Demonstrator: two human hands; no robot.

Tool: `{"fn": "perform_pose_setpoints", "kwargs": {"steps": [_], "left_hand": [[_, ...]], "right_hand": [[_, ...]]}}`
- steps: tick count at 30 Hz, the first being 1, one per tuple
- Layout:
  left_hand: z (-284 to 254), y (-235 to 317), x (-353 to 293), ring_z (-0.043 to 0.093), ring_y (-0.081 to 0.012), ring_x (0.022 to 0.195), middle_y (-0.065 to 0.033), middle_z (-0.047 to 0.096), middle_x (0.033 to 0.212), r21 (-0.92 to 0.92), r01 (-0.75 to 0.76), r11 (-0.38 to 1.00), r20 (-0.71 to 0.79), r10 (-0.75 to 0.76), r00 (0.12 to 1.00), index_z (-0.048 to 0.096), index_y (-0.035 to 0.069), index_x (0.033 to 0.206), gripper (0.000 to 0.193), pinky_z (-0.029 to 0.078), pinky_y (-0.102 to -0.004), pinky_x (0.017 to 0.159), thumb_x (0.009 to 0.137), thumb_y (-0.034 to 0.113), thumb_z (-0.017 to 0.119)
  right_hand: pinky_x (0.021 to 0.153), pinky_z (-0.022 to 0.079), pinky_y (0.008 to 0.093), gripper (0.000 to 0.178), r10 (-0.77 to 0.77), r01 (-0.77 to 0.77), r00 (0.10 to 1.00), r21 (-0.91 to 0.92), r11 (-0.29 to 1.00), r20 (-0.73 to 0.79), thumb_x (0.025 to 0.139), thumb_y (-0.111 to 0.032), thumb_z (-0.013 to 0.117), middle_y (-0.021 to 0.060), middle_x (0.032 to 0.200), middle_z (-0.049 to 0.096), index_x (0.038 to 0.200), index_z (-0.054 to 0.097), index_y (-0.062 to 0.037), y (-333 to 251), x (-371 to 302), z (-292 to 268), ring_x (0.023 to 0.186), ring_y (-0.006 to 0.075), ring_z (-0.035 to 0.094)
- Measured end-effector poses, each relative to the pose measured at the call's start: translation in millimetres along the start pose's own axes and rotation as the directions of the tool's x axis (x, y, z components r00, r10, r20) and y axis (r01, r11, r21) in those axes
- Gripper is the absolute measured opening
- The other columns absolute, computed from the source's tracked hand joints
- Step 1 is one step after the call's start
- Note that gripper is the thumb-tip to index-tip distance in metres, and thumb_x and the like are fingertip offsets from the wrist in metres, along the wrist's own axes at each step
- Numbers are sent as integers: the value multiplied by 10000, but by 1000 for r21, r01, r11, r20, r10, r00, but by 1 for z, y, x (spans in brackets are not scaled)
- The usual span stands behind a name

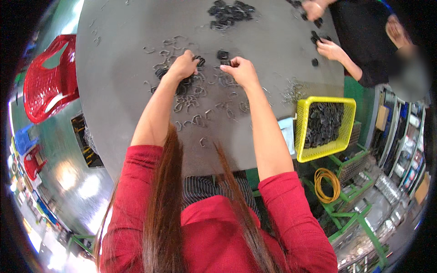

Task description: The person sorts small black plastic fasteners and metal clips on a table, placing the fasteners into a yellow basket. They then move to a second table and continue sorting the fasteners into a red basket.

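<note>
While both bare forearms point(274, 136) reach over the grey desk point(120, 95), loose bent metal rings point(198, 120) lie scattered on its near part, and a yellow basket point(319, 154) holding many black pieces point(325, 120) stands at its right edge. Farther in, the left hand point(182, 67) has its grip closed on a small black part point(199, 60), with more rings around it. The right hand point(242, 71) has its grip pinched at a dark piece point(226, 63); whether it clasps that, I cannot tell. Just beyond lies a black block point(222, 55). Beyond this sits a black heap point(230, 15); at far right, a co-worker's hand point(331, 50) touches similar parts point(315, 37).
</note>
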State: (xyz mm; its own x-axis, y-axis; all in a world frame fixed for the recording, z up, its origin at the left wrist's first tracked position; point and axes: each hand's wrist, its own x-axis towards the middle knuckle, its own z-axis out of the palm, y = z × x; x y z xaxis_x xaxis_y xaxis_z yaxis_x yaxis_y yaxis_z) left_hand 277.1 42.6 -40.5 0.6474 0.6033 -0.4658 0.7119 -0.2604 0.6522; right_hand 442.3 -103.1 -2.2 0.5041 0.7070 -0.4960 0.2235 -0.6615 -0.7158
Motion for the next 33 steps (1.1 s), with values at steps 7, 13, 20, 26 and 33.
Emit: {"fn": "perform_pose_setpoints", "kwargs": {"steps": [7,13,20,26,33], "left_hand": [[121,189,-52,560,-144,594,-42,588,661,-411,-84,908,349,242,905,527,-1,1037,375,456,-278,539,867,326,600],[221,333,-79,568,-362,1064,-300,505,1209,-392,-188,900,298,317,900,324,-46,1327,824,470,-389,897,722,351,720],[111,185,-69,515,-305,1135,-152,558,1191,-190,-328,925,-441,217,871,537,33,1171,462,401,-383,967,767,207,678],[24,34,-101,389,-358,1174,-113,458,1255,26,242,970,-727,-148,671,547,175,1203,474,400,-449,919,761,252,698],[2,-59,-83,599,-297,909,-131,613,1002,27,-54,998,-764,55,643,578,57,1103,279,473,-348,802,845,157,616]], "right_hand": [[455,338,222,248,262,-137,847,287,948,-462,729,-226,732,-12,631,526,818,607,-31,99,-155,-149,544,65,455],[804,457,359,415,76,-188,729,-93,978,-680,697,-270,726,161,938,631,1001,622,-7,195,-171,-246,877,261,586],[873,430,384,263,-324,167,730,-303,938,-601,747,-118,631,126,1024,579,1002,605,-58,93,-107,-159,978,299,550],[806,482,404,363,-289,193,921,-339,921,-262,765,-216,681,89,1071,561,1100,558,-155,-1,-7,0,942,283,588],[785,486,413,283,-187,153,981,-421,894,-41,714,-233,742,134,963,627,948,646,-105,-31,33,48,921,290,611]]}}
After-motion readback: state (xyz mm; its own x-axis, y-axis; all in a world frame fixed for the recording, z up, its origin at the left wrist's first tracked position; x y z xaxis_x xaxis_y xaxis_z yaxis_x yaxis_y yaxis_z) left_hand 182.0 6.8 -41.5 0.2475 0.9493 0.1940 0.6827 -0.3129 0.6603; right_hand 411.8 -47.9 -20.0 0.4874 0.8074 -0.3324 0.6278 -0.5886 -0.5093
